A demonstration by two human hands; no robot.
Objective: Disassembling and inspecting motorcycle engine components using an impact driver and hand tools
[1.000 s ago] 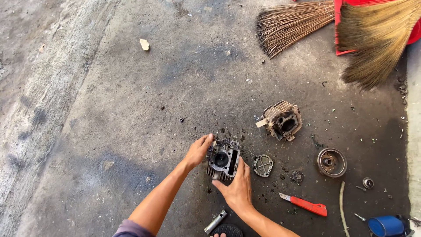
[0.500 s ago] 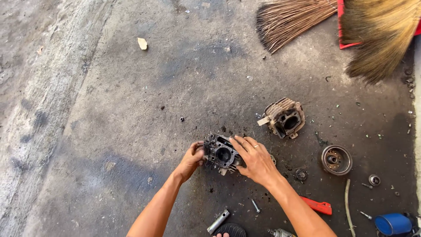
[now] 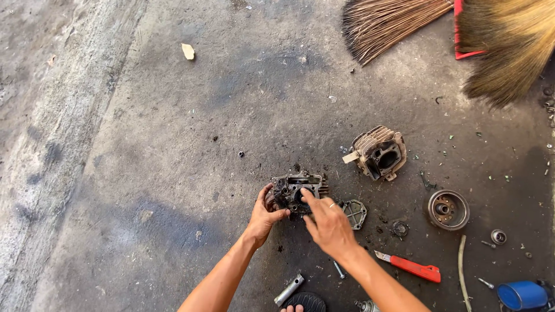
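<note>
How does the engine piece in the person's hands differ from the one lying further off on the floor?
The dark engine part is gripped by the left hand and right hand; the finned cylinder block lies untouched on the concrete floor. The held part looks blacker and grimier, while the block is paler grey with a large open bore. Both are worn metal with cooling fins.

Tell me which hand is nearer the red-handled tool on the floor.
Right. The right hand lies over the engine part, just up-left of the red-handled tool; the left hand grips the part's far side, farther from the tool.
</note>
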